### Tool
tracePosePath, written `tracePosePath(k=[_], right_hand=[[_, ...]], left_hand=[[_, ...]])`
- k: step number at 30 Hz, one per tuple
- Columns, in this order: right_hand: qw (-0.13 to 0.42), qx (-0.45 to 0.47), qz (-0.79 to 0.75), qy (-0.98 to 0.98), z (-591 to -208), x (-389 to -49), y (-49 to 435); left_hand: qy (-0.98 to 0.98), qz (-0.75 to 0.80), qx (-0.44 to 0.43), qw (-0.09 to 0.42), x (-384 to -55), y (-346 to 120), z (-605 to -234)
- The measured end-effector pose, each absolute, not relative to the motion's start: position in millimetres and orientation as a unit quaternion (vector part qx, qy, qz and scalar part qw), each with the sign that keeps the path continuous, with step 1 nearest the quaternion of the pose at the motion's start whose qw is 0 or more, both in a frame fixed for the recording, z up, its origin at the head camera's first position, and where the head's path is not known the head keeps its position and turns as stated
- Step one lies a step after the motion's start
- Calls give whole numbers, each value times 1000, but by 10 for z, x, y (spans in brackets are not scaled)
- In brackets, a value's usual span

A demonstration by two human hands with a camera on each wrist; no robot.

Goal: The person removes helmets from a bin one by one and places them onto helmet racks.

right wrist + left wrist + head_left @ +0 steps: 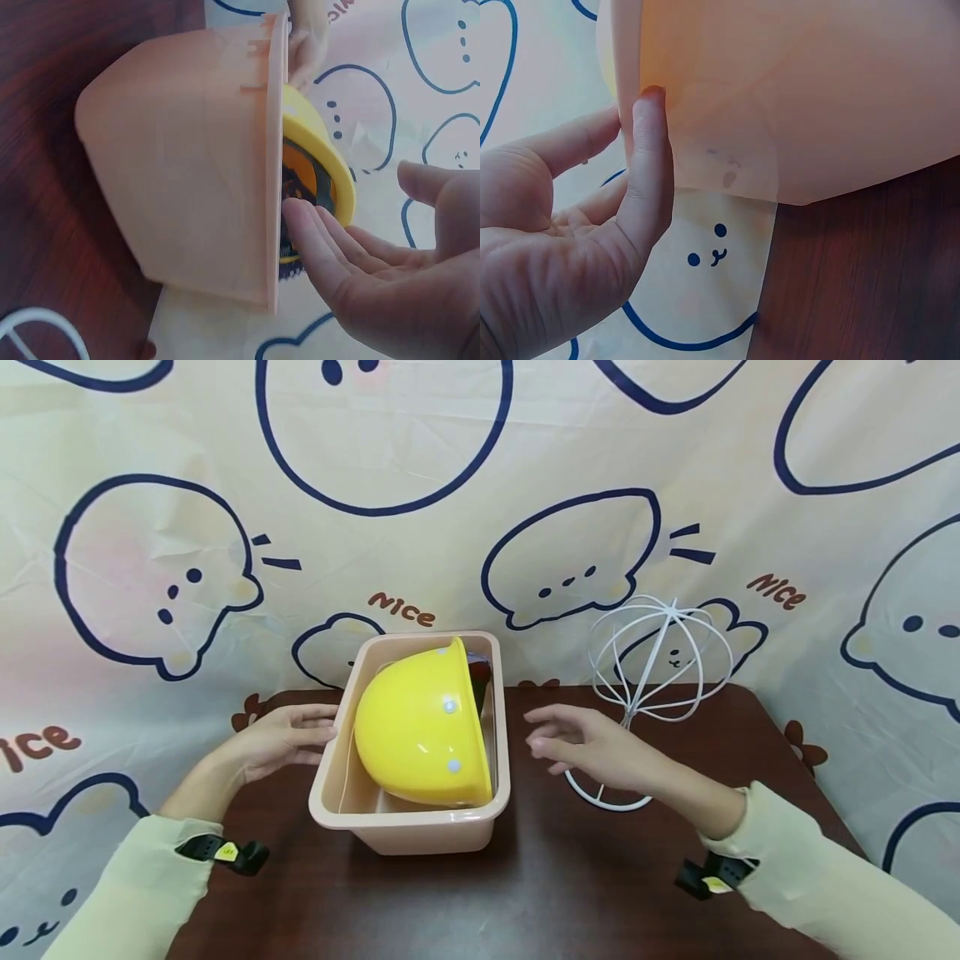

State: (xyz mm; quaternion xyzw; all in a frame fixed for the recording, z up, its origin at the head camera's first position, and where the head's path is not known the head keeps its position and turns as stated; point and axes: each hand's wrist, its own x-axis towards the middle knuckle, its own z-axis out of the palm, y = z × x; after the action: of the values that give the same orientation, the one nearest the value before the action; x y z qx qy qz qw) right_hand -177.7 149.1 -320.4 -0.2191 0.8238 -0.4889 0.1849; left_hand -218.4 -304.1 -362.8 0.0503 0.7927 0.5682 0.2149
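Observation:
A yellow helmet with pale round dots lies on its side in a beige plastic bin, its opening turned to the right. My left hand touches the bin's left rim; in the left wrist view, its fingers lie against the outside just below the rim. To the right of the bin, my right hand hovers with loosely bent fingers and holds nothing. In the right wrist view, dark straps or lining show inside the helmet. A dark red and bluish item is partly hidden behind the helmet.
A white wire stand with a ball-shaped top stands behind my right hand, its ring base partly covered by the forearm. The dark wooden table meets a printed cloth backdrop at the back and sides.

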Motion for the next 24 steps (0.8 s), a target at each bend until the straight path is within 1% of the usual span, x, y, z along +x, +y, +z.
tracePosePath(k=[7, 13, 18, 24], right_hand=[[193, -190, -546, 793, -3182, -1921, 1121], [197, -168, -555, 791, -3230, -2033, 892], [208, -144, -553, 794, -3264, -2068, 727], [204, -126, -552, 799, -3258, -2067, 595]], left_hand=[[792, 570, 39, 216, -2201, -3028, -3644], [783, 580, 37, 223, -2220, -3035, -3661], [776, 586, 38, 229, -2218, -3033, -3659], [779, 582, 46, 228, -2224, -3046, -3664]])
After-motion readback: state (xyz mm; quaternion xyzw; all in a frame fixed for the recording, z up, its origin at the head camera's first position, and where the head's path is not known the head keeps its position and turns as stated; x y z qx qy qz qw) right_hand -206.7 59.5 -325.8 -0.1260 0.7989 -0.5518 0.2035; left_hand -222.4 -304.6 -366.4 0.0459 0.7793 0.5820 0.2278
